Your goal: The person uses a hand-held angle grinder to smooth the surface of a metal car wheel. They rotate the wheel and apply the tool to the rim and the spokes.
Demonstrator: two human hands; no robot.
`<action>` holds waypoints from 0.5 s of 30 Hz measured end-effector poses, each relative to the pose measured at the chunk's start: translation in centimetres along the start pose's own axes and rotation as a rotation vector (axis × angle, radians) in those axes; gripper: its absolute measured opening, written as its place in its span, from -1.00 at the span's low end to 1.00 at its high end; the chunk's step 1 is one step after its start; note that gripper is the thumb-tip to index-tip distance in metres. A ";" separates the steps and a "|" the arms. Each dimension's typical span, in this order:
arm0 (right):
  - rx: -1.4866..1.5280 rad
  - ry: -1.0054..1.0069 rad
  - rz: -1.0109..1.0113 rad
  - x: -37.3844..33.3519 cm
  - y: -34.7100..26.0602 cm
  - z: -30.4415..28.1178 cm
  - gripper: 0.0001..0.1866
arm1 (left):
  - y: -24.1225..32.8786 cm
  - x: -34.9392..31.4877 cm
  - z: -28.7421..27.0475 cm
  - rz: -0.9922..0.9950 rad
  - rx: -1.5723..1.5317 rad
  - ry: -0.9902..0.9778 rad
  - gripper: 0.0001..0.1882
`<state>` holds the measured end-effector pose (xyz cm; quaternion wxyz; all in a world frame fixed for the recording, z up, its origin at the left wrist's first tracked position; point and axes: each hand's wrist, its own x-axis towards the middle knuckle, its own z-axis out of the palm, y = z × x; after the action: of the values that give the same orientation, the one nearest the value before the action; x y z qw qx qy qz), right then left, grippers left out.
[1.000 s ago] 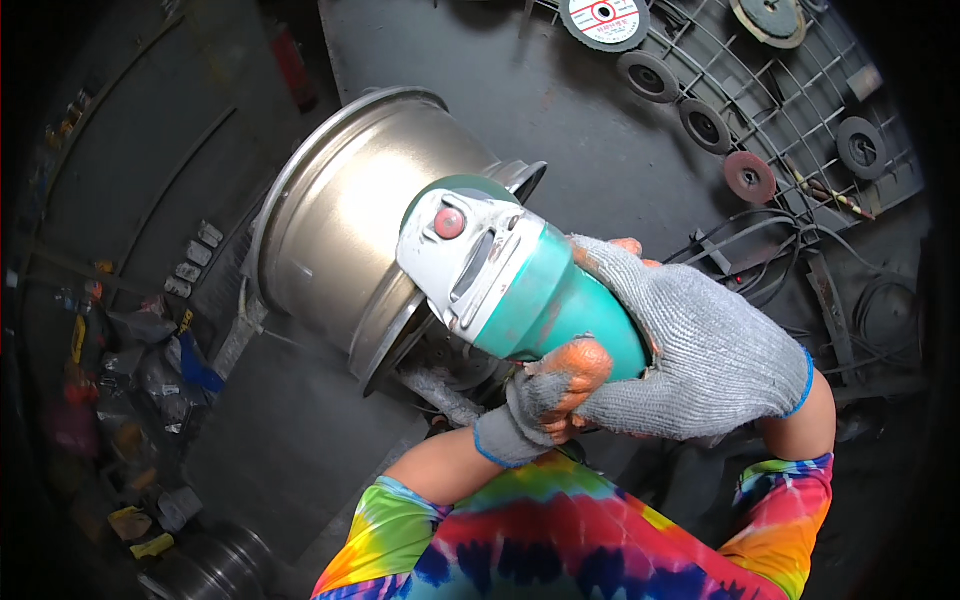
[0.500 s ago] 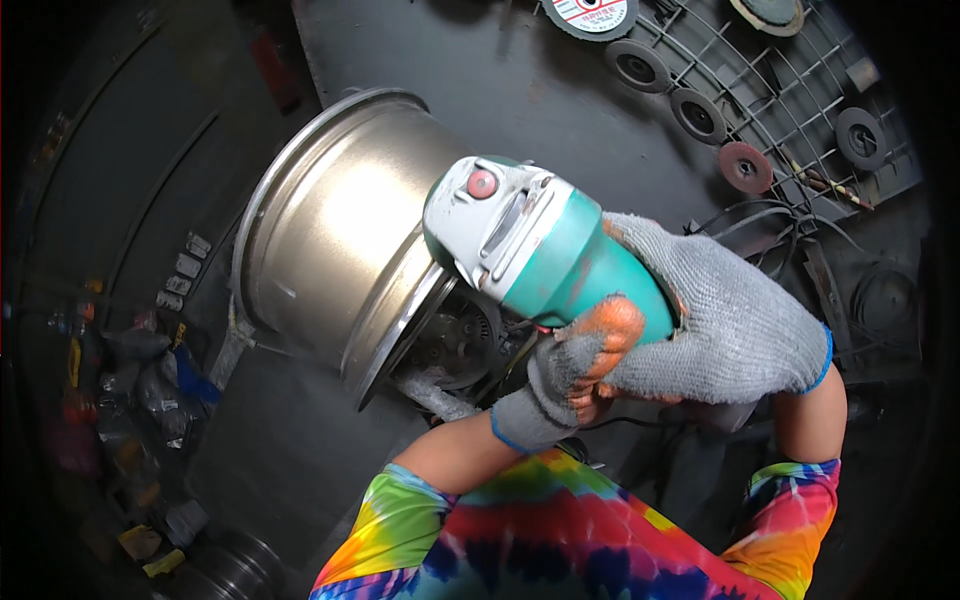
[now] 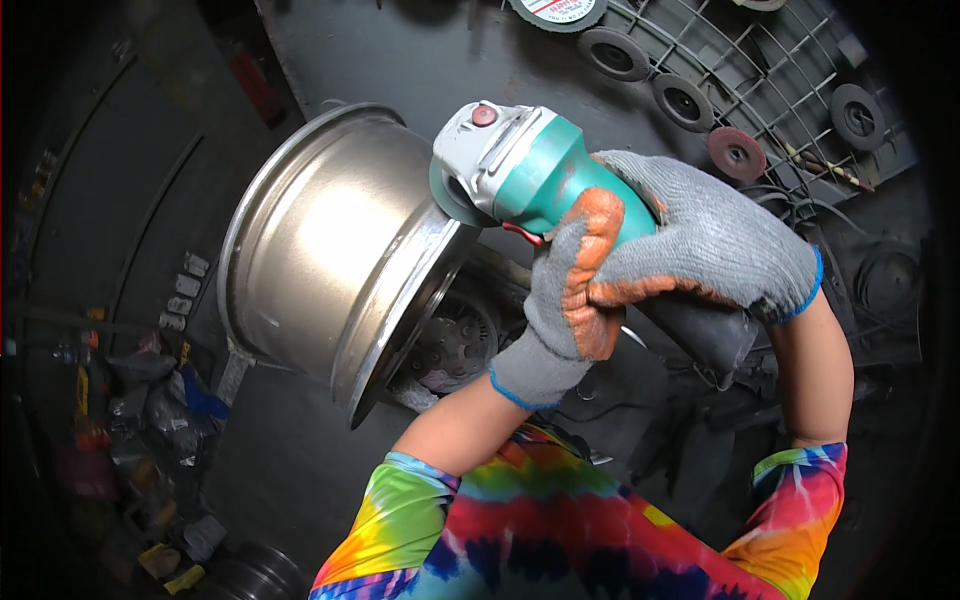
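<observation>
Both my hands, in grey knit gloves with orange palms, grip a green angle grinder [image 3: 565, 175] with a silver head and a red button. My right hand [image 3: 705, 225] wraps over the body near its dark rear handle. My left hand [image 3: 575, 285] clasps it from the near side, thumb up along the body. The grinder's disc sits at the rim of a bare metal car wheel [image 3: 335, 225], which lies on its side with its shiny edge toward me. Whether the disc touches the rim, I cannot tell. The fingers underneath the grinder are hidden.
Grinding discs [image 3: 735, 155] hang along a wire rack [image 3: 720, 50] at the upper right. Behind the wheel's near edge is a round mechanical part [image 3: 450, 345]. Plastic bags and loose clutter [image 3: 170, 410] lie at left, with another wheel [image 3: 255, 575] at the lower left.
The grinder and both hands have moved away from me, up along the wheel's rim, and more of the dark rear handle shows. The view has shifted slightly.
</observation>
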<state>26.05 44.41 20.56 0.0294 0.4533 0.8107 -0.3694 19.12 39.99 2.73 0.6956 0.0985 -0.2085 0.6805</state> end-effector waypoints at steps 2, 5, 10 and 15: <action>-0.006 -0.013 -0.048 0.4 0.6 -0.2 -0.21 | -0.2 0.3 0.3 0.064 0.128 0.068 -0.51; 0.119 -0.047 -0.073 1.1 2.1 -0.4 -0.23 | 0.2 0.9 1.0 0.045 0.367 0.255 -0.48; -0.059 0.039 -0.194 1.3 3.9 -0.6 -0.23 | -0.3 2.2 1.1 -0.017 0.369 0.421 -0.48; 0.089 0.097 -0.148 0.0 4.4 -0.2 -0.26 | -0.6 2.6 1.8 -0.067 0.352 0.385 -0.51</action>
<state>29.39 45.97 18.22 -0.0573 0.4103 0.8252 -0.3839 19.44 41.57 5.57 0.7167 0.0937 0.0524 0.6891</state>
